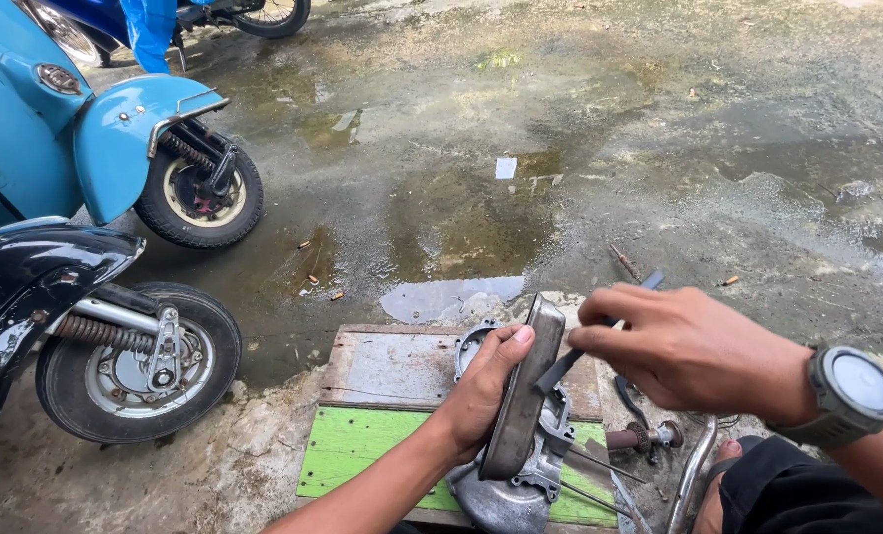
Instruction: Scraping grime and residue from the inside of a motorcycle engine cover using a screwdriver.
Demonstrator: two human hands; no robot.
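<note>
Head view: the left hand (481, 396) is clamped on a grey metal engine cover (524, 396), held on edge over the casing (506, 494) at the right edge of the green-and-grey wooden board (362, 445). The right hand (684, 351) is closed on a thin dark tool (570, 361) whose tip touches the cover's rim. Best to brace the cover firmly and work the tool in short, controlled strokes. Two scooters' wheels (140, 366) stand on the wet ground, well off the board's left edge.

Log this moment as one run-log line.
left hand: holds grey metal engine cover upright | right hand: grips dark flat tool against cover | base: green wooden board
</note>
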